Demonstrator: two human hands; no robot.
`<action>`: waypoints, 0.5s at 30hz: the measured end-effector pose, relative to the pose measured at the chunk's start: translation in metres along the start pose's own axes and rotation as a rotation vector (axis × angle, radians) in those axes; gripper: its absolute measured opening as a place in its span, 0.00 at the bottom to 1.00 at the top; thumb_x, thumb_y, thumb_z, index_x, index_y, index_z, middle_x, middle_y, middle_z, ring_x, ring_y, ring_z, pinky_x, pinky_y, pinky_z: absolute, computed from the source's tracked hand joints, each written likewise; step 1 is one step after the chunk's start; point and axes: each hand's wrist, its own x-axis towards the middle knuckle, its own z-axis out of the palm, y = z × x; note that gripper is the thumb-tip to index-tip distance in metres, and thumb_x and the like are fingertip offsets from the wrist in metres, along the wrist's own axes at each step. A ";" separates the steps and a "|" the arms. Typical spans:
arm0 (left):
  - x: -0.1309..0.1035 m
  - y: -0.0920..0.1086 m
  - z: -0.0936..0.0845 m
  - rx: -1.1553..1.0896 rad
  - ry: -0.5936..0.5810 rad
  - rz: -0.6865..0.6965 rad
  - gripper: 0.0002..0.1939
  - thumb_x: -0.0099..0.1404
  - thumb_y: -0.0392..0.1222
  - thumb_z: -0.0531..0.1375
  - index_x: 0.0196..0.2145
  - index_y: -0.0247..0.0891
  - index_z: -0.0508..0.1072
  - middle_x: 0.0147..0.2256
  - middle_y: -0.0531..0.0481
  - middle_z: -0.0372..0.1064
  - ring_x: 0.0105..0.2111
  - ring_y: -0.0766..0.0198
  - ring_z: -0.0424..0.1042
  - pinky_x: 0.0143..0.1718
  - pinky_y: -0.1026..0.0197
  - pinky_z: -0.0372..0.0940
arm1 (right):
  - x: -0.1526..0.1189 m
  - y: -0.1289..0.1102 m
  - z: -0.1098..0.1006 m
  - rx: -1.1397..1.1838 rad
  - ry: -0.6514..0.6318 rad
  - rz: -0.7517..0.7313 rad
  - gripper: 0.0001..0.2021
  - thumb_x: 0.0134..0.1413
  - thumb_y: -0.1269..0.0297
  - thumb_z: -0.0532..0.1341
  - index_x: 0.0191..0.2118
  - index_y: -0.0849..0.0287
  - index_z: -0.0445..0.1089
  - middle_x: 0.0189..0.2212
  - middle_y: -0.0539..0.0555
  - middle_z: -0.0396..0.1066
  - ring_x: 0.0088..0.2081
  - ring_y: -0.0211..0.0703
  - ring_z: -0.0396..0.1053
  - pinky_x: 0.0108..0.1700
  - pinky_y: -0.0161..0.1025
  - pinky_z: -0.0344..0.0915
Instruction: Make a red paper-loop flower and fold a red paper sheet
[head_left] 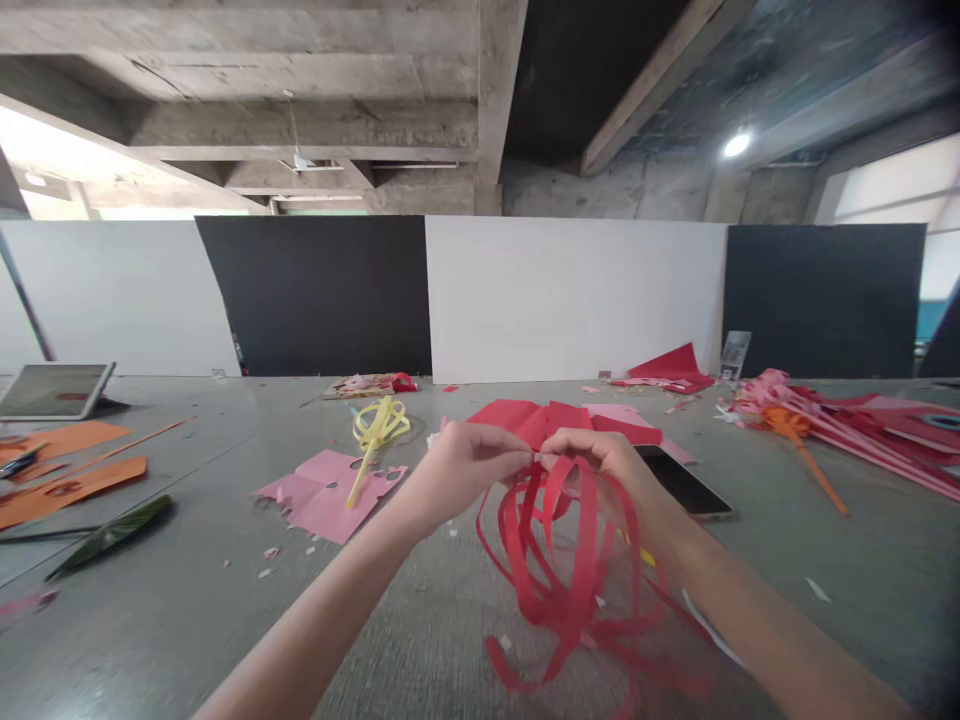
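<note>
My left hand [480,460] and my right hand [592,450] meet at the middle of the view, both with fingers pinched together. Between their fingertips is the gathered end of a bunch of red paper strips [585,560]. The strips hang below the hands in loose loops, several with free curling ends. A small pale bit shows at the pinch, too small to make out. Just beyond the hands lie folded sheets of red paper [510,412]. A dark-screened phone [679,480] rests on the table beside my right wrist.
On the left, a yellow paper-strip flower [380,430] lies on cut pink paper [322,495]. Farther left are orange paper [82,490], a dark green paper leaf [120,535] and a tablet [56,390]. Pink and red strips [825,430] lie right. Panels [577,300] stand behind the table.
</note>
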 end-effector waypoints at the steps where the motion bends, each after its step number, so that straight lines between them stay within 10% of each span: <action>1: 0.000 -0.001 0.000 0.007 -0.005 0.002 0.08 0.59 0.39 0.56 0.30 0.35 0.75 0.25 0.51 0.70 0.27 0.66 0.67 0.30 0.65 0.61 | 0.000 0.001 -0.001 -0.022 -0.009 -0.008 0.07 0.48 0.75 0.54 0.31 0.58 0.67 0.27 0.48 0.65 0.31 0.38 0.63 0.33 0.34 0.60; 15: -0.003 -0.003 -0.004 0.280 -0.023 0.147 0.08 0.60 0.36 0.54 0.32 0.37 0.74 0.29 0.52 0.70 0.27 0.69 0.65 0.28 0.66 0.58 | -0.001 -0.007 -0.001 0.016 -0.067 0.011 0.06 0.49 0.73 0.54 0.24 0.58 0.60 0.23 0.45 0.60 0.25 0.33 0.56 0.27 0.32 0.54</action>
